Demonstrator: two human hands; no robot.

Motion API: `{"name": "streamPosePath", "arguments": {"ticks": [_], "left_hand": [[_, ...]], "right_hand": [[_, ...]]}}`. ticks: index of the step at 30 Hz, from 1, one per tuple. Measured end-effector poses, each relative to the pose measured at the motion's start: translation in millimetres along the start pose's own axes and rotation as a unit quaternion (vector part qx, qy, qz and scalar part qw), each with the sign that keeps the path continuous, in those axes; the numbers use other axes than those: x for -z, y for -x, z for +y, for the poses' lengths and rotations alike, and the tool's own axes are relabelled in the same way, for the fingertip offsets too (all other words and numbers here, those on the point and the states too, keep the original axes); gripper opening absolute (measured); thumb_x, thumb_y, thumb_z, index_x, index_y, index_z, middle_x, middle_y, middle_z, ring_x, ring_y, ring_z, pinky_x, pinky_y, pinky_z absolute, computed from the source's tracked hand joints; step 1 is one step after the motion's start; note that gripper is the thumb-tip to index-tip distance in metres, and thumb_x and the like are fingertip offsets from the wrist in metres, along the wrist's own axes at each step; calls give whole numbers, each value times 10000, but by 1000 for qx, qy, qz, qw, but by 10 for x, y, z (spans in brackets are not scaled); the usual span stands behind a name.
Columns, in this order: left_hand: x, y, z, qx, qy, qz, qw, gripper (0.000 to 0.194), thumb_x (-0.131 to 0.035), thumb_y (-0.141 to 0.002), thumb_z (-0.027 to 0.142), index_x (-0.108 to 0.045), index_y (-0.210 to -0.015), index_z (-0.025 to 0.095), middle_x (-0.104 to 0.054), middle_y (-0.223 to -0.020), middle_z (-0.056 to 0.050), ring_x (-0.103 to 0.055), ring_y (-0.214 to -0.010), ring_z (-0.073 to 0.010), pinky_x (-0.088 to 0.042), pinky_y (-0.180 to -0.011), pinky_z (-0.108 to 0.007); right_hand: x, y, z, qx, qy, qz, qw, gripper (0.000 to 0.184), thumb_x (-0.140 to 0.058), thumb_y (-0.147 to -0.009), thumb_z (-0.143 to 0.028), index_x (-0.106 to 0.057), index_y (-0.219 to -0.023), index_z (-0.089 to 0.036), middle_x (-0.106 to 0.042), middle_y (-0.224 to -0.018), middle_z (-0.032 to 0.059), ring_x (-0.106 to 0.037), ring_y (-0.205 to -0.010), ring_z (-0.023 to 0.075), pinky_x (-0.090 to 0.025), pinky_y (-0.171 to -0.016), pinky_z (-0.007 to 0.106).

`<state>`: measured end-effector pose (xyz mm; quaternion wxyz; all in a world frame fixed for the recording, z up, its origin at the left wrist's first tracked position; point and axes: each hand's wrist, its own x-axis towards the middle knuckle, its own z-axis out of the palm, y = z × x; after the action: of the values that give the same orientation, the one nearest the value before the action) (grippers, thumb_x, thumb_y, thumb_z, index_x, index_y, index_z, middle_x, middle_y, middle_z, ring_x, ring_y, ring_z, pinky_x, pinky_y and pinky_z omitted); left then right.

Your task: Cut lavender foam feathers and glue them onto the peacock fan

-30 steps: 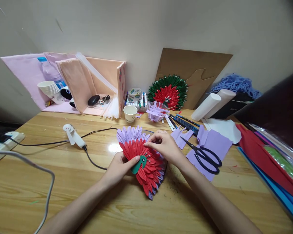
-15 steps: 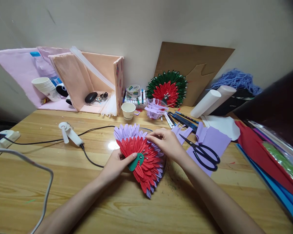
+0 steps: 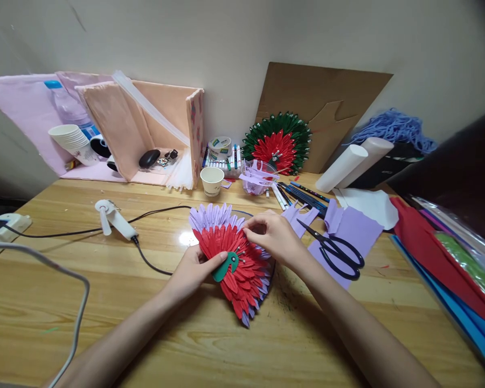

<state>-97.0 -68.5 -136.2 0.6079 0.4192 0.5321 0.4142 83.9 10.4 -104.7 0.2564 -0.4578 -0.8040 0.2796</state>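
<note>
Left hand pinches red-and-purple petal fan, thumb on its green piece. Right hand at fan's upper edge; cannot tell if pinching. Black scissors on purple paper

Left fingers: mostly hidden behind the red-and-purple feathered fan they hold.
Right fingers: whether anything is pinched between them, too small to tell.
Power strip, far left of the left fingers: cut off by the picture's left edge.
Red sheet, well right of the right fingers: cut off by the right edge.
Tape roll, beyond the left fingers: lettering too small to read.
</note>
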Motion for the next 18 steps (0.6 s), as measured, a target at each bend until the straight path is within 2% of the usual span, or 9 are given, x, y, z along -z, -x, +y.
{"name": "streamPosePath", "arguments": {"ticks": [18], "left_hand": [[8, -6, -8, 5, 23, -5, 1000, 287, -655, -704, 371, -655, -888, 150, -704, -959, -74, -640, -841, -210, -488, -749, -311]], "right_hand": [[34, 2, -34, 3, 29, 31, 999, 99, -604, -715, -168, -693, -680, -192, -688, -706, 21, -563, -724, 161, -411, -678, 277]]}}
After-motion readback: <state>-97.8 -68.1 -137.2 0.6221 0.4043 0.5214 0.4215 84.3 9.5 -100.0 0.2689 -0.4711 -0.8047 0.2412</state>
